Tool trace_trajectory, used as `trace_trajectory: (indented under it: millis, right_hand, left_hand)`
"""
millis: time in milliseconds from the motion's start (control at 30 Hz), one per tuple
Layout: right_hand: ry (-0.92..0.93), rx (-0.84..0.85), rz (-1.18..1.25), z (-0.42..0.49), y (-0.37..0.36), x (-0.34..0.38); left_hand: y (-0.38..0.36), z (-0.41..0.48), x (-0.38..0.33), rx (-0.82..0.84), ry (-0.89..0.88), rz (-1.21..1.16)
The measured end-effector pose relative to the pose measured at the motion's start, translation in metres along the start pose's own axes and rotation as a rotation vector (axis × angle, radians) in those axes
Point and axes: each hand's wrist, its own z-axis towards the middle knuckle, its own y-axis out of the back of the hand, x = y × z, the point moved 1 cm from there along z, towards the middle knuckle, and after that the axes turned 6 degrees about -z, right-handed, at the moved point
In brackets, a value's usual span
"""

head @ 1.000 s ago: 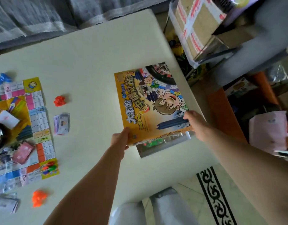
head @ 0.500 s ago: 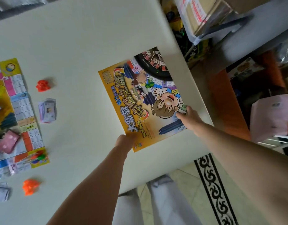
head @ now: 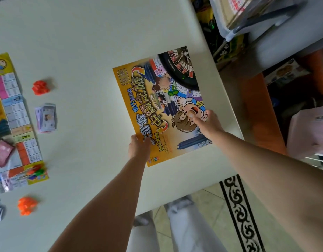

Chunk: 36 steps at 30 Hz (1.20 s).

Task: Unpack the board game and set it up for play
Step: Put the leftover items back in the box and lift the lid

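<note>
The yellow game box [head: 157, 106], with a cartoon lid and a roulette wheel picture, lies flat near the right edge of the white table [head: 84, 42]. My left hand [head: 139, 147] holds the lid's near left edge. My right hand [head: 209, 124] presses on top of the lid with straight fingers. The unfolded game board [head: 13, 115] lies at the far left, partly cut off by the frame. On it are a pink card stack [head: 2, 155] and coloured tokens [head: 36, 170] at its corner.
A red heap of pieces [head: 40, 87], an orange heap [head: 27, 205] and a stack of paper money [head: 46, 118] lie beside the board. Past the table's right edge stand storage boxes [head: 235, 13], a pink bag [head: 309, 131] and patterned floor tile [head: 242, 215].
The lid has come down flat, and the grey base that stuck out under it no longer shows. My right hand has moved from the lid's edge onto its top.
</note>
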Motion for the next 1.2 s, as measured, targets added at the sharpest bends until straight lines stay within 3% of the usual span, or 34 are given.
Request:
trace_trajectory:
  millis: [300, 433, 567, 667, 800, 867, 933, 1033, 1100, 1200]
  right_hand:
    - [-0.097, 0.105, -0.147, 0.019, -0.011, -0.006]
    - [-0.152, 0.297, -0.118, -0.021, -0.038, -0.007]
    - [-0.170, 0.496, 0.048, -0.071, -0.092, -0.005]
    - [-0.162, 0.616, 0.056, -0.106, -0.138, 0.002]
    - [-0.105, 0.862, -0.193, -0.141, -0.160, 0.015]
    - [0.146, 0.728, -0.283, -0.142, -0.150, 0.028]
    - [0.432, 0.343, -0.309, -0.128, -0.133, 0.043]
    - [0.711, -0.188, -0.363, -0.094, -0.108, 0.072]
    - [0.722, -0.240, -0.536, -0.069, -0.098, 0.086]
    - [0.572, -0.057, -0.751, -0.039, -0.094, 0.096]
  left_hand:
    - [0.006, 0.021, 0.015, -0.048, -0.002, 0.037]
    - [0.022, 0.022, 0.023, -0.194, -0.025, 0.176]
    - [0.044, 0.012, 0.035, -0.328, -0.191, 0.443]
    - [0.050, 0.008, 0.046, -0.297, -0.321, 0.617]
    - [0.062, 0.010, 0.067, -0.206, -0.356, 0.663]
    - [0.069, 0.011, 0.073, -0.181, -0.386, 0.686]
    - [0.074, 0.012, 0.072, -0.174, -0.412, 0.674]
    - [0.077, 0.014, 0.066, -0.184, -0.458, 0.650]
    - [0.075, 0.016, 0.061, -0.168, -0.479, 0.648]
    - [0.069, 0.023, 0.055, -0.150, -0.436, 0.672]
